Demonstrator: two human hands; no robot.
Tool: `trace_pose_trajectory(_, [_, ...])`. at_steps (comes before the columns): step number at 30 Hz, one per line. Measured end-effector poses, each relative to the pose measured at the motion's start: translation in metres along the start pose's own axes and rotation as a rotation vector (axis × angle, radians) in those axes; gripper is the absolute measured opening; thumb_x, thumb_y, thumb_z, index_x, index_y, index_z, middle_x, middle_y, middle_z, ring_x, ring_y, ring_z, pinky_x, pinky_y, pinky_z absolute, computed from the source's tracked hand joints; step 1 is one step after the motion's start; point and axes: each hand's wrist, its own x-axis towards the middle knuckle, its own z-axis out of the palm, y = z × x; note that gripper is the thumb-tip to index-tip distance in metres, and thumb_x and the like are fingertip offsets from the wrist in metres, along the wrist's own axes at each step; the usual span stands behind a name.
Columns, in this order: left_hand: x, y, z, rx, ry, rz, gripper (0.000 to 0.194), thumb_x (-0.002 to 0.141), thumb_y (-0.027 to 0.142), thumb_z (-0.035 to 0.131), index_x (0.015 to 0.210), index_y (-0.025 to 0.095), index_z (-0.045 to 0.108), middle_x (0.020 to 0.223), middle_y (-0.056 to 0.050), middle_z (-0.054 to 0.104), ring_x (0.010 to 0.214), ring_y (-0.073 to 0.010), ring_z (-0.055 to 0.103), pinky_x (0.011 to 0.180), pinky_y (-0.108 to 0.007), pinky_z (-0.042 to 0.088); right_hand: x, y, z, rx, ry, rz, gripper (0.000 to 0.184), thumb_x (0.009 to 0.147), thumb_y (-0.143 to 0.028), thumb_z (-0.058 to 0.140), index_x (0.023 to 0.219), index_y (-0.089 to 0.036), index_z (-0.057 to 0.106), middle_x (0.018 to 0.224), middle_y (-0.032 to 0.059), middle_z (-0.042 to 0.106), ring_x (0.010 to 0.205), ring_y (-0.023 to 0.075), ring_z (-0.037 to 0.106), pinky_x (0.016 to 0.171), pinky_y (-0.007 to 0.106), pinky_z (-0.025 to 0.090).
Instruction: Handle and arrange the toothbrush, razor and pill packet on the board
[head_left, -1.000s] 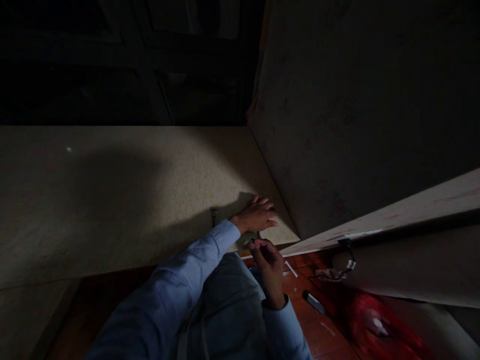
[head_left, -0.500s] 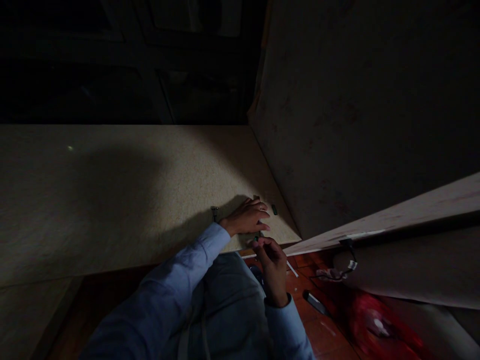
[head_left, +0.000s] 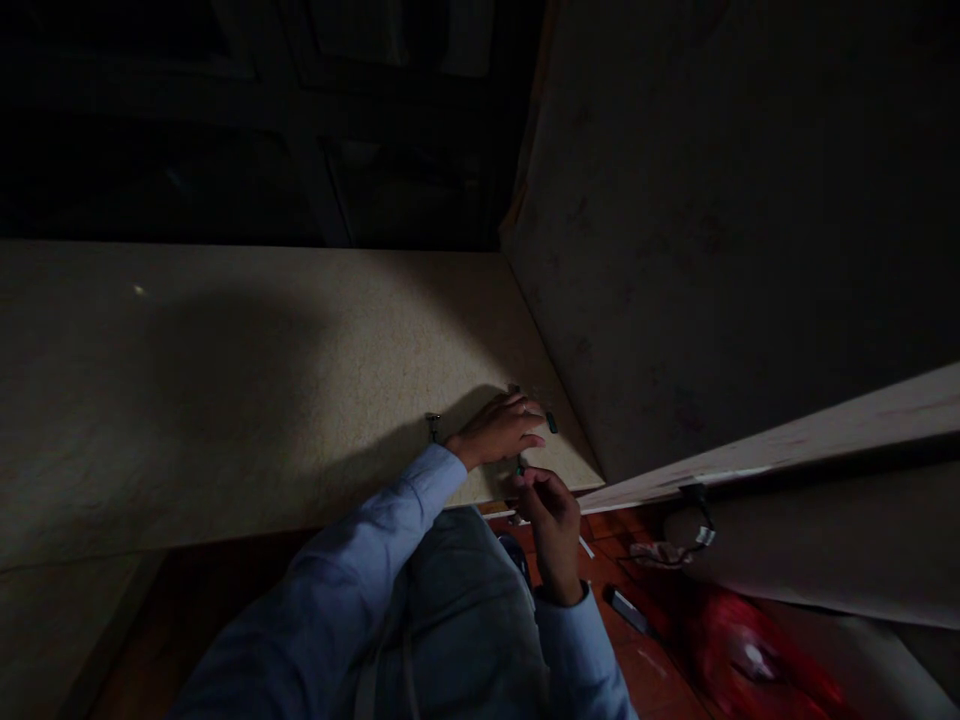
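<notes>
My left hand (head_left: 501,430) reaches over the right end of a pale counter (head_left: 360,350), palm down, its fingers loosely curved and apart. I see nothing held in it. Just below it, at the counter's front edge, my right hand (head_left: 553,520) pinches a small dark green piece (head_left: 520,467) between thumb and finger; its exact kind is too dark to tell. Another small dark green piece (head_left: 552,422) lies right of my left fingertips. Beyond those fingers is a small brownish item (head_left: 514,388). A small metal part with a shiny flat top (head_left: 433,418) stands near my left wrist.
A wall-like pale panel (head_left: 675,300) rises along the counter's right end. Below, on the red tiled floor (head_left: 649,670), are a dark and grey oblong object (head_left: 628,608) and a red plastic bag (head_left: 750,650). A black cable (head_left: 703,515) hangs at the right.
My right hand has moved slightly up and right with the green piece, closer to the left hand. My left hand stays nearly in place, with its fingers a little more curled.
</notes>
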Motion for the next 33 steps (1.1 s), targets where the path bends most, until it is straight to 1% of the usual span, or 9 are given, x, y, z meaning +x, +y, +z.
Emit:
trace_pose_trajectory(2, [0.004, 0.003, -0.002, 0.039, 0.002, 0.01, 0.029, 0.096, 0.037, 0.06, 0.12, 0.024, 0.069, 0.139, -0.007, 0.062, 0.135, -0.0241, 0.048, 0.112, -0.043, 0.038, -0.001, 0.001, 0.0, -0.003, -0.001, 0.0, 0.027, 0.075, -0.043, 0.078, 0.078, -0.019, 0.067, 0.066, -0.0009, 0.061, 0.061, 0.0149, 0.056, 0.056, 0.027, 0.048])
trace_pose_trajectory(5, [0.011, 0.005, -0.006, 0.067, -0.034, -0.011, 0.03, 0.099, 0.035, 0.053, 0.125, 0.025, 0.066, 0.145, -0.006, 0.058, 0.141, -0.0256, 0.04, 0.112, -0.047, 0.034, -0.002, 0.002, -0.002, -0.009, -0.005, 0.0, 0.026, 0.076, -0.043, 0.078, 0.08, -0.019, 0.069, 0.07, 0.0004, 0.064, 0.064, 0.0158, 0.058, 0.059, 0.028, 0.048])
trace_pose_trajectory(8, [0.015, 0.005, -0.007, 0.07, -0.082, -0.051, 0.03, 0.1, 0.035, 0.049, 0.125, 0.027, 0.064, 0.144, -0.005, 0.06, 0.142, -0.0278, 0.038, 0.113, -0.052, 0.03, -0.002, 0.004, -0.004, -0.002, -0.003, -0.011, 0.025, 0.076, -0.042, 0.078, 0.08, -0.019, 0.07, 0.074, 0.0014, 0.067, 0.066, 0.0161, 0.059, 0.061, 0.028, 0.049])
trace_pose_trajectory(11, [0.016, 0.005, -0.006, 0.079, -0.103, -0.063, 0.033, 0.1, 0.04, 0.049, 0.126, 0.025, 0.063, 0.143, -0.007, 0.06, 0.143, -0.0301, 0.037, 0.113, -0.056, 0.028, -0.001, 0.004, -0.004, 0.012, -0.003, -0.007, 0.024, 0.076, -0.041, 0.078, 0.08, -0.019, 0.069, 0.073, 0.001, 0.067, 0.065, 0.0158, 0.059, 0.061, 0.028, 0.049])
trace_pose_trajectory(16, [0.014, 0.01, 0.0, 0.084, -0.127, -0.089, 0.036, 0.099, 0.044, 0.05, 0.124, 0.021, 0.064, 0.145, -0.011, 0.055, 0.142, -0.0311, 0.037, 0.111, -0.055, 0.032, -0.001, 0.005, -0.004, 0.005, -0.004, 0.015, 0.024, 0.076, -0.041, 0.078, 0.081, -0.019, 0.07, 0.073, 0.0005, 0.066, 0.066, 0.0158, 0.058, 0.061, 0.028, 0.048])
trace_pose_trajectory(24, [0.015, 0.012, 0.004, 0.03, -0.134, -0.151, 0.035, 0.1, 0.043, 0.048, 0.123, 0.022, 0.064, 0.144, -0.012, 0.054, 0.141, -0.031, 0.036, 0.108, -0.055, 0.035, -0.002, 0.005, -0.006, 0.003, 0.002, 0.027, 0.024, 0.076, -0.041, 0.079, 0.081, -0.019, 0.068, 0.074, 0.001, 0.068, 0.065, 0.0159, 0.058, 0.061, 0.028, 0.048])
trace_pose_trajectory(29, [0.014, 0.012, 0.005, -0.004, -0.086, -0.173, 0.036, 0.1, 0.044, 0.048, 0.124, 0.023, 0.065, 0.145, -0.012, 0.054, 0.141, -0.0313, 0.037, 0.107, -0.054, 0.035, -0.003, 0.006, -0.005, -0.001, 0.012, 0.014, 0.024, 0.076, -0.041, 0.079, 0.078, -0.019, 0.068, 0.07, 0.0001, 0.065, 0.065, 0.0157, 0.058, 0.061, 0.028, 0.048])
trace_pose_trajectory(33, [0.013, 0.009, 0.005, -0.017, -0.05, -0.2, 0.032, 0.099, 0.04, 0.051, 0.123, 0.022, 0.064, 0.143, -0.01, 0.057, 0.139, -0.0308, 0.039, 0.107, -0.053, 0.033, -0.002, 0.007, -0.006, 0.023, 0.009, 0.011, 0.024, 0.075, -0.041, 0.08, 0.079, -0.02, 0.069, 0.071, 0.0003, 0.066, 0.065, 0.0158, 0.059, 0.062, 0.028, 0.048])
